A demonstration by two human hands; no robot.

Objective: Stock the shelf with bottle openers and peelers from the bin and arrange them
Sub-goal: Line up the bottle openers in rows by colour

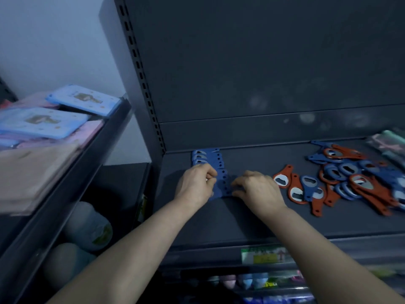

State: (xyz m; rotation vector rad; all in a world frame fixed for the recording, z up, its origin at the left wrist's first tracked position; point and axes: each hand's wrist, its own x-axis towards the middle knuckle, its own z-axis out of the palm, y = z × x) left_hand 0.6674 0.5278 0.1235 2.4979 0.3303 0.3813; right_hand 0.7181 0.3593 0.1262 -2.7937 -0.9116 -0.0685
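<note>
A row of overlapping blue bottle openers (210,160) runs from the back left of the dark shelf (241,220) toward the front. My left hand (195,186) and my right hand (257,189) sit at the near end of that row, fingers curled onto the nearest blue openers (223,185) from either side. To the right lies a loose heap of red and blue bottle openers (341,183). No bin shows in this view.
Packets (388,143) lie at the shelf's far right. A neighbouring shelf on the left holds blue and pink flat packages (43,123), with pale rolls (87,224) below. A price label (263,256) sits on the shelf's front edge, and more goods show underneath.
</note>
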